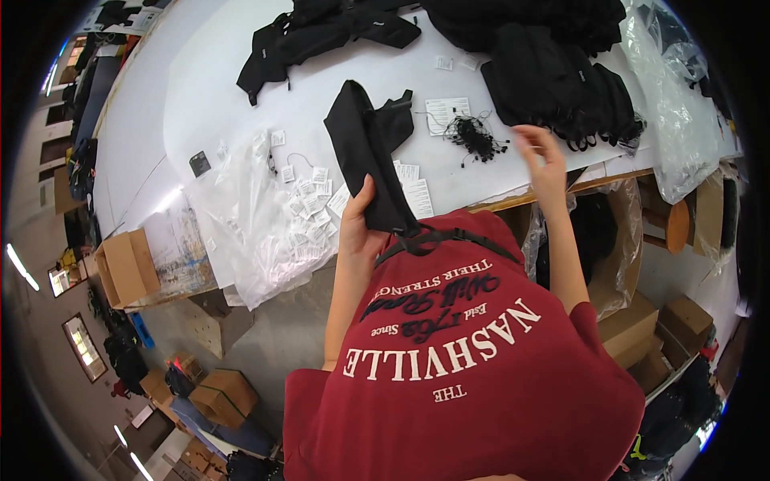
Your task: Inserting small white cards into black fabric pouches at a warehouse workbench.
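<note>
My left hand [362, 220] grips the lower end of a black waist bag [365, 152], its thumb over the near side and its fingers behind. The bag stands tilted above the table's front edge, and its black strap [449, 235] hangs against my red shirt. To the right, my right hand [545, 156] is raised, blurred by movement, with its fingers apart and no object visible in them. A tangled heap of thin black tag strings [477, 138] lies just left of that hand, partly over a printed white sheet [443, 115].
Black bags [553, 80] are piled at the far right, and others [321, 36] lie at the far left. Small white labels [309, 204] are scattered over clear plastic [261, 240]. More plastic [678, 104] drapes off the right edge. A cardboard box [128, 268] stands at the left.
</note>
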Demonstrator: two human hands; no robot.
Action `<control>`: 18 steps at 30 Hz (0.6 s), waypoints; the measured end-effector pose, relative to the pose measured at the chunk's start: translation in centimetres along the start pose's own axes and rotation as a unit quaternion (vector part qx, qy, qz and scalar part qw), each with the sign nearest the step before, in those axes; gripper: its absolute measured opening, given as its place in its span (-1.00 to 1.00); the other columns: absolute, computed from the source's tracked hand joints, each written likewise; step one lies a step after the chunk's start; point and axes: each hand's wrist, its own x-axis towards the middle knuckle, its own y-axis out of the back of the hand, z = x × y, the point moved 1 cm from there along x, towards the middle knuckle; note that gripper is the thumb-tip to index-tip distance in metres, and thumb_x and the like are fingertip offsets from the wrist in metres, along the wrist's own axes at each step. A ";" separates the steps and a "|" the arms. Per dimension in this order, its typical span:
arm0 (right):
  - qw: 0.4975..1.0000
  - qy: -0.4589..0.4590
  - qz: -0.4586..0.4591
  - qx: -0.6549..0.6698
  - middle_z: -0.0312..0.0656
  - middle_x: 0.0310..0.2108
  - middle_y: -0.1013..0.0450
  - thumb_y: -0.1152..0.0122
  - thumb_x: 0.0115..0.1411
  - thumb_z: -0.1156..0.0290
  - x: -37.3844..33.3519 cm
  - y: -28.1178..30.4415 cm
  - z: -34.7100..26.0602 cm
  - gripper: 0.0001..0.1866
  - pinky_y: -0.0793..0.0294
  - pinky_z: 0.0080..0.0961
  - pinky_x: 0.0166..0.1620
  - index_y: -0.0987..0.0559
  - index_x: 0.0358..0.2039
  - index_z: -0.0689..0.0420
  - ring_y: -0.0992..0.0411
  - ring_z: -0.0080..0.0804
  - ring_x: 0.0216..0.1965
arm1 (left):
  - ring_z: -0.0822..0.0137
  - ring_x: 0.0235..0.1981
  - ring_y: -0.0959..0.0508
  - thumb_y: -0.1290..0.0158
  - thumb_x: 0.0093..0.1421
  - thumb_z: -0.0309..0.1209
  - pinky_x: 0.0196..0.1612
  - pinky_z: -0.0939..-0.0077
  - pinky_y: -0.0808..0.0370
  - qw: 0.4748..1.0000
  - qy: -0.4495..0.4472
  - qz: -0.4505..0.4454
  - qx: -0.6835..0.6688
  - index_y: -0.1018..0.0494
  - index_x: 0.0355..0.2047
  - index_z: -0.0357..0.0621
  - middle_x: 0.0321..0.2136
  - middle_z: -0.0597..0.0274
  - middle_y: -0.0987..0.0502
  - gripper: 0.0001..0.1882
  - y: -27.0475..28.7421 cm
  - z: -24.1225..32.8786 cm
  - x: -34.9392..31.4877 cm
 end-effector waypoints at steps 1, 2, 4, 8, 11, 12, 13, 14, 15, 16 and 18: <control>0.994 0.017 -0.103 0.028 -0.28 -0.34 -0.46 -0.17 0.14 0.37 -0.5 -1.5 -3.4 -0.75 -0.33 -0.63 -0.22 -0.52 -0.16 0.13 -0.40 -0.56 -0.31 | 0.23 -0.22 -0.51 0.09 0.29 -0.20 -0.21 0.25 -0.55 1.000 -0.002 0.001 0.002 -0.34 -0.06 -0.28 -0.22 0.13 -0.48 -0.61 0.0 -0.1 -0.2; 0.976 0.037 -0.207 0.054 -0.27 -0.32 -0.46 -0.15 0.16 0.36 -0.9 -2.9 -6.2 -0.75 -0.32 -0.65 -0.22 -0.52 -0.15 0.15 -0.40 -0.57 -0.28 | 0.21 -0.18 -0.51 0.08 0.29 -0.20 -0.19 0.27 -0.54 1.000 -0.013 -0.022 0.004 -0.34 -0.06 -0.28 -0.19 0.11 -0.48 -0.62 -0.3 -0.1 -0.3; 0.962 0.044 -0.244 0.116 -0.27 -0.32 -0.46 -0.16 0.15 0.34 -1.5 -5.3 -10.1 -0.72 -0.31 -0.67 -0.26 -0.49 -0.13 0.14 -0.39 -0.59 -0.29 | 0.20 -0.14 -0.52 0.07 0.28 -0.21 -0.16 0.28 -0.54 0.998 -0.028 -0.049 0.007 -0.34 -0.06 -0.27 -0.15 0.08 -0.48 -0.62 -1.2 0.1 -0.5; 0.936 0.015 -0.333 0.115 -0.27 -0.38 -0.46 -0.16 0.17 0.33 -1.4 -7.7 -12.0 -0.68 -0.31 -0.66 -0.35 -0.42 -0.10 0.17 -0.39 -0.62 -0.39 | 0.22 -0.08 -0.50 0.06 0.28 -0.21 -0.04 0.31 -0.48 0.971 -0.090 0.048 0.217 -0.32 0.02 -0.25 -0.08 0.09 -0.46 -0.58 -4.1 -0.1 -1.8; 0.892 -0.018 -0.422 0.163 -0.30 -0.56 -0.40 -0.13 0.22 0.36 -1.9 -8.6 -12.4 -0.81 -0.29 -0.66 -0.42 -0.38 -0.31 0.22 -0.32 -0.66 -0.52 | 0.26 -0.07 -0.49 0.14 0.32 -0.21 -0.01 0.33 -0.44 0.995 -0.046 -0.068 0.049 -0.31 0.03 -0.25 -0.08 0.12 -0.47 -0.59 -3.0 -0.3 -2.0; 0.888 -0.019 -0.429 0.162 -0.30 -0.56 -0.40 -0.13 0.22 0.36 -2.0 -8.6 -12.5 -0.81 -0.29 -0.66 -0.42 -0.38 -0.31 0.22 -0.32 -0.66 -0.52 | 0.26 -0.07 -0.49 0.14 0.32 -0.21 -0.01 0.33 -0.44 0.996 -0.051 -0.063 0.045 -0.31 0.03 -0.25 -0.08 0.12 -0.47 -0.59 -2.9 -0.4 -2.2; 0.892 0.003 -0.425 0.157 -0.26 -0.57 -0.41 -0.13 0.21 0.35 -1.8 -8.5 -12.8 -0.79 -0.30 -0.62 -0.45 -0.36 -0.33 0.22 -0.32 -0.61 -0.55 | 0.29 -0.07 -0.48 0.12 0.32 -0.21 0.01 0.35 -0.42 0.988 -0.099 -0.001 0.117 -0.29 0.04 -0.25 -0.08 0.14 -0.45 -0.59 -2.7 -0.4 -2.1; 0.894 0.024 -0.421 0.151 -0.21 -0.59 -0.41 -0.13 0.21 0.34 -1.8 -8.4 -13.0 -0.77 -0.31 -0.57 -0.48 -0.34 -0.34 0.22 -0.31 -0.57 -0.58 | 0.32 -0.06 -0.46 0.10 0.31 -0.22 0.02 0.36 -0.39 0.970 -0.143 0.062 0.188 -0.26 0.05 -0.25 -0.07 0.16 -0.43 -0.58 -2.8 -0.5 -2.1; 0.910 0.045 -0.402 0.090 -0.16 -0.64 -0.35 -0.11 0.20 0.41 -1.7 -8.5 -13.1 -0.80 -0.25 -0.53 -0.51 -0.32 -0.40 0.23 -0.27 -0.50 -0.62 | 0.32 -0.10 -0.40 -0.12 0.18 -0.28 -0.01 0.49 -0.35 0.915 -0.258 0.120 0.286 -0.15 0.04 -0.23 -0.09 0.15 -0.33 -0.46 -3.9 -0.5 -1.6; 0.910 0.042 -0.404 0.089 -0.16 -0.64 -0.35 -0.11 0.20 0.41 -1.7 -8.6 -13.1 -0.80 -0.25 -0.53 -0.51 -0.32 -0.40 0.23 -0.27 -0.50 -0.62 | 0.35 -0.13 -0.37 -0.19 0.10 -0.34 -0.01 0.48 -0.31 0.825 -0.337 0.192 0.411 -0.13 0.02 -0.20 -0.12 0.18 -0.29 -0.42 -4.6 0.0 -1.8; 0.923 0.064 -0.379 0.020 -0.13 -0.69 -0.27 -0.11 0.18 0.45 -1.7 -8.7 -13.0 -0.83 -0.20 -0.51 -0.54 -0.32 -0.43 0.21 -0.21 -0.40 -0.66 | 0.39 -0.19 -0.35 -0.24 0.03 -0.36 -0.07 0.47 -0.30 0.771 -0.387 0.183 0.472 -0.15 0.01 -0.18 -0.18 0.21 -0.29 -0.39 -5.2 0.7 -3.0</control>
